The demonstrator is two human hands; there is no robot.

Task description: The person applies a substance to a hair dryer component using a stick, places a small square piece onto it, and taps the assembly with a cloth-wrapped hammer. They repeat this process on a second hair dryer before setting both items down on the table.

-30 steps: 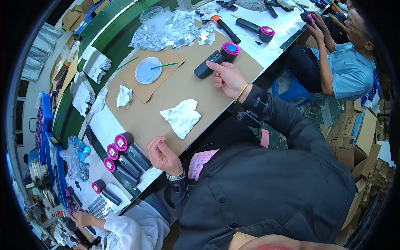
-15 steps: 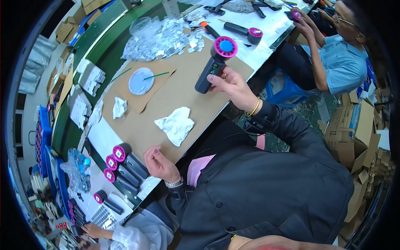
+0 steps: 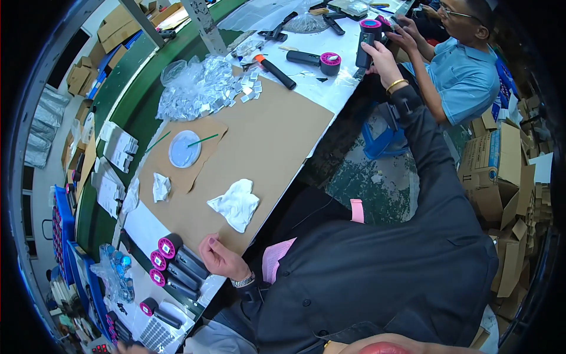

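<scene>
Handheld fan (image 3: 365,50), dark grey with a magenta ring, is held upright at the end of the person's outstretched right arm, just past the table's far right edge. Nearest, the left hand (image 3: 223,259) hangs at the table's front edge, fingers loosely half curled, with nothing seen in them. Just beside it, three fans (image 3: 183,275) lie in a neat row, handles toward the person, perhaps for easy picking up. A crumpled white cloth (image 3: 236,205) lies within reach on a brown cardboard sheet (image 3: 265,141), which probably protects the table (image 3: 336,94). Farther in, a round white dish (image 3: 184,149) carries a green stick (image 3: 203,140), apparently propped across it to stay handy. Beyond are a clear bag of small silvery squares (image 3: 197,88) and another fan (image 3: 331,63), lying down. Farthest, the right hand (image 3: 384,62) is closed around the held fan's handle, thumb along it, seemingly leaving the ring free; its other fingertips are hidden. Close by sits a co-worker (image 3: 469,85) in light blue.
</scene>
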